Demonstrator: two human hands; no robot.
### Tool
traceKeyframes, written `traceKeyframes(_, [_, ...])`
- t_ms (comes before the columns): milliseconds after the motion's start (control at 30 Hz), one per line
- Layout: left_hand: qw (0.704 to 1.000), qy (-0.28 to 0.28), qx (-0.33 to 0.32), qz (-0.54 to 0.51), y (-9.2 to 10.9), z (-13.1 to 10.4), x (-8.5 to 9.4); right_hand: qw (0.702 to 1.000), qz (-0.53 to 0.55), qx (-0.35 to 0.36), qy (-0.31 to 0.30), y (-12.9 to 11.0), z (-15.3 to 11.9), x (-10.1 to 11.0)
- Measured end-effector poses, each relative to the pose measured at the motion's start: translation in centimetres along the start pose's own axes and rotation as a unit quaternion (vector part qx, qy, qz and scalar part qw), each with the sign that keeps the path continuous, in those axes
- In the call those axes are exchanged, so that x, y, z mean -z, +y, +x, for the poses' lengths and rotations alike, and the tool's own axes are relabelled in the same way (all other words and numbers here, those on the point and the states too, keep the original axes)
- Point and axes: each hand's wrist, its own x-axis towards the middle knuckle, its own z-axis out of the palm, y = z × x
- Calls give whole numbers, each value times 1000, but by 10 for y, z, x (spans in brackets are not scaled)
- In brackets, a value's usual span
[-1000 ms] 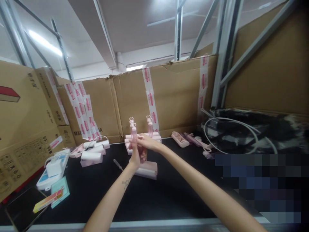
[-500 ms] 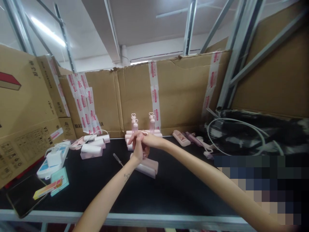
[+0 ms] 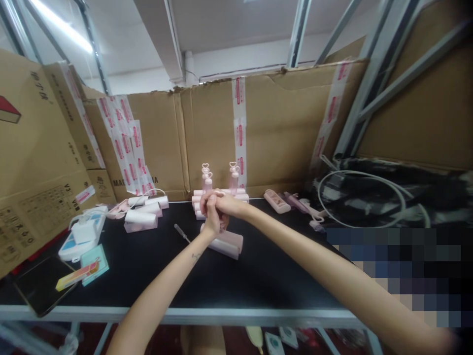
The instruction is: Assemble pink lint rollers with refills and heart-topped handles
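My left hand [image 3: 212, 217] and my right hand [image 3: 228, 204] are pressed together above the middle of the black tabletop [image 3: 273, 276], fingers closed and overlapping. A small pale pink edge shows at the top of the fingers; the rest of whatever they grip is hidden. Under my wrists lies a pale pink and white tubular part [image 3: 227, 242]. Just left of it rests a screwdriver [image 3: 182, 232], partly covered by my left forearm. Behind the hands are several stacked pink tubes [image 3: 198, 200], with clear pink pieces with heart-shaped loops [image 3: 233, 177] upright on them.
White cylinders [image 3: 142, 218] lie at the left, near a power strip [image 3: 83, 234]. A phone [image 3: 44, 286], a teal packet [image 3: 95, 264] and a yellow-orange box [image 3: 78, 276] lie front left. Pink casings [image 3: 277, 201] and a coiled white cable [image 3: 364, 172] are right. Cardboard [image 3: 281, 133] walls the back.
The view has tilted downward, so the scene sits higher and items below the table edge show. My hands stay clasped together in nearly the same place over the table.
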Motion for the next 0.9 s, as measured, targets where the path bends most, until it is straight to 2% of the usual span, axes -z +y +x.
traceKeyframes(167, [1000,-9,-12,10,-1,-2,-2,999,33,-39,-18,-2,-5,4])
traceKeyframes(400, [993,-83,-78,20,0,-9,-4,994,61,-63,58,0,-25,17])
traceKeyframes(500, [989,-111,-98,22,0,-10,-4,991,93,-44,89,7,-32,19])
traceKeyframes(633, [981,-173,-70,52,6,-12,5,988,98,-40,112,11,-35,20])
traceKeyframes(767, [950,-269,-42,156,19,-16,17,981,81,-26,175,4,-37,19])
traceKeyframes(833, [936,-285,-55,199,21,-16,18,980,80,-12,182,-2,-39,17])
traceKeyframes(900, [939,-275,-74,194,19,-16,15,980,89,10,179,-8,-40,15])
